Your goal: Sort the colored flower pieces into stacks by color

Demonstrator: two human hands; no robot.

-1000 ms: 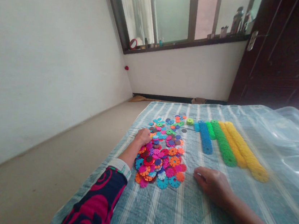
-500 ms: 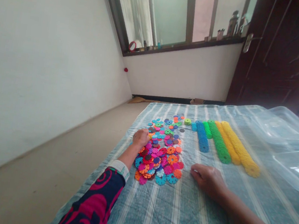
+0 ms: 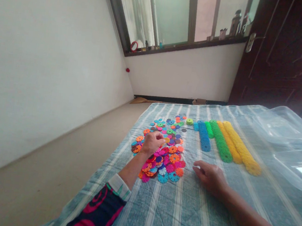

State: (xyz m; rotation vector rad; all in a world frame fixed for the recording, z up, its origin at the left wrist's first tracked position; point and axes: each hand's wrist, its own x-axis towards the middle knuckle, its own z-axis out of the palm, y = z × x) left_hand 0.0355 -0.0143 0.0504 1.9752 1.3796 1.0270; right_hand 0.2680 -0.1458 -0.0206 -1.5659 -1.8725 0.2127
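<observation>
A heap of small flat toothed plastic discs [image 3: 166, 155] in pink, orange, blue, green and red lies on a blue-striped cloth [image 3: 183, 208]. My left hand [image 3: 152, 142] hovers over the heap's left part, fingers curled in a pinch; what it holds is too small to name. Resting on the cloth just right of the heap, my right hand [image 3: 209, 175] has loosely curled fingers and nothing visible in it. Beyond it lie long rows of stacked discs: a blue row [image 3: 203, 138], a green row [image 3: 220, 145] and a yellow row [image 3: 241, 149].
Clear plastic containers [image 3: 296, 160] sit on the cloth at the right. A pale floor [image 3: 59, 160] runs along the cloth's left edge beside a white wall. A dark wooden door [image 3: 287, 52] and a window sill with small items stand at the back.
My left hand has moved right and nearer, from the heap's left edge to above its middle, uncovering orange discs at the left. My right hand stays nearly still.
</observation>
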